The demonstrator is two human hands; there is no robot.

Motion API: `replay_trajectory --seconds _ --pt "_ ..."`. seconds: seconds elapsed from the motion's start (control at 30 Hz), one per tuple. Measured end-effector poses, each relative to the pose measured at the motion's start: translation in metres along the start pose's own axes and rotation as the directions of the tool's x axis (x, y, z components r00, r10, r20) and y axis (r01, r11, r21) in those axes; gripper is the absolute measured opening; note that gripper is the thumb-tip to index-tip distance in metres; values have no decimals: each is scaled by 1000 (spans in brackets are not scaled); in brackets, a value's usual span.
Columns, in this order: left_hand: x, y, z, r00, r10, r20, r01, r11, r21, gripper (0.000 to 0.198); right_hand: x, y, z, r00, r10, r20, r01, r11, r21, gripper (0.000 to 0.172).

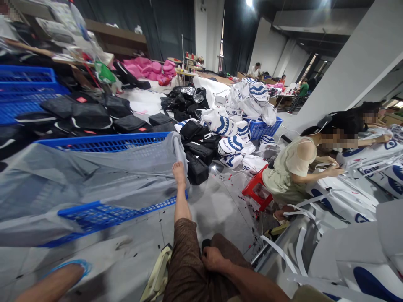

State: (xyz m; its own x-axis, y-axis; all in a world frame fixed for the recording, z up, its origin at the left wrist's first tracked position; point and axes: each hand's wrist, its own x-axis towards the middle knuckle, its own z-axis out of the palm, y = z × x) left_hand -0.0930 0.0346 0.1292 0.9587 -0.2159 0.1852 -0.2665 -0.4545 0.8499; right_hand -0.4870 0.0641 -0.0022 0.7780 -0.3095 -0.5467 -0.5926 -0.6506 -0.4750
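Head view, right hand (213,259): rests knuckles-up on the person's own thigh, fingers curled loosely inward; it grips nothing, and whether the fingertips press the cloth cannot be told.
Head view, left hand: outside the picture; only a bare forearm (52,286) crosses the lower left corner, so its state cannot be told.
Head view, brown trousers (189,268): the patterned cloth under the right hand, covering the thigh that runs up the middle of the picture.
Head view, bare foot (179,172): at the end of the outstretched leg, well apart from the right hand; the toes touch the near end of the blue crate.
Head view, blue crate (103,142): a large slatted plastic basket on the floor, left of the leg and far from the hand.
Head view, grey sheet (78,180): translucent plastic draped over and inside the crate, its fold hanging at the corner just beside the foot.
Head view, white strap (277,251): loose white bands trailing on the floor to the right of the hand, near but not touching it.
Head view, white bags (352,247): white pieces with blue print heaped along the right edge, beyond the straps.
Head view, black bags (198,155): a dark pile on the floor past the crate's far corner.
Head view, co-worker (292,167): a person in a pale top seated on a red stool (256,191), both hands on white material, well apart from the wearer.
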Motion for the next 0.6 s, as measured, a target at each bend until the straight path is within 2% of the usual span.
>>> replay_trajectory --seconds 0.07,0.17,0.3,0.43,0.6 --pt "9 -12 7 1000 2 -20 -2 1000 -16 40 2 2 1 998 -35 49 35 999 -1 21" --pt "26 -37 16 998 56 8 -56 995 82 35 4 4 2 995 -59 81 59 998 -1 24" --pt "41 -62 26 997 74 21 -76 992 104 44 6 7 5 994 -76 73 75 997 10 23" --pt "44 -71 31 997 75 27 -78 991 105 48 9 11 8 995 -86 58 84 996 25 14" --pt "45 -71 30 997 66 45 -72 988 137 49 14 15 13 994 -96 45 95 995 35 8"
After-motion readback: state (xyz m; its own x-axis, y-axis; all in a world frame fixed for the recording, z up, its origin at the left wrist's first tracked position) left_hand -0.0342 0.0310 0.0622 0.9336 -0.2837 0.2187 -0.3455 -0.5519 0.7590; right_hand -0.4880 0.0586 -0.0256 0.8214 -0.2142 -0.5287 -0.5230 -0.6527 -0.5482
